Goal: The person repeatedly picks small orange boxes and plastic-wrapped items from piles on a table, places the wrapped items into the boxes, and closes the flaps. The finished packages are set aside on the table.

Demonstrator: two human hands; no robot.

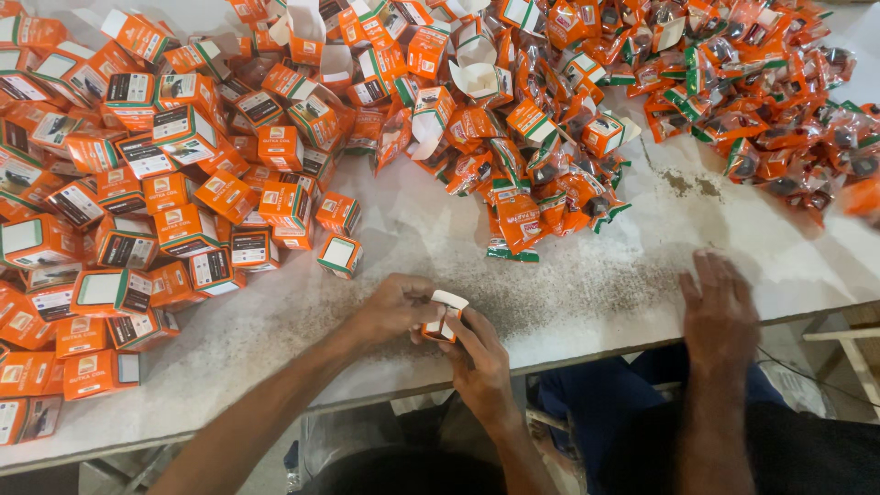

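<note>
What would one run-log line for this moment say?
left hand: holds small orange box | right hand: on same box, flap open | co-worker's hand: flat on table | closed boxes left, sachets right

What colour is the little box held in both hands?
The little box is orange with a white open flap, shown best in the head view.

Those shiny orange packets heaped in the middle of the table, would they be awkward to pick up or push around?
Probably floppy: the orange packets lie crumpled and bent over one another, unlike the squared small boxes at the left. Their glossy wrap catches the light, so they may slip in a hand. Pushed, they would likely slide and bunch up on the table rather than roll.
</note>
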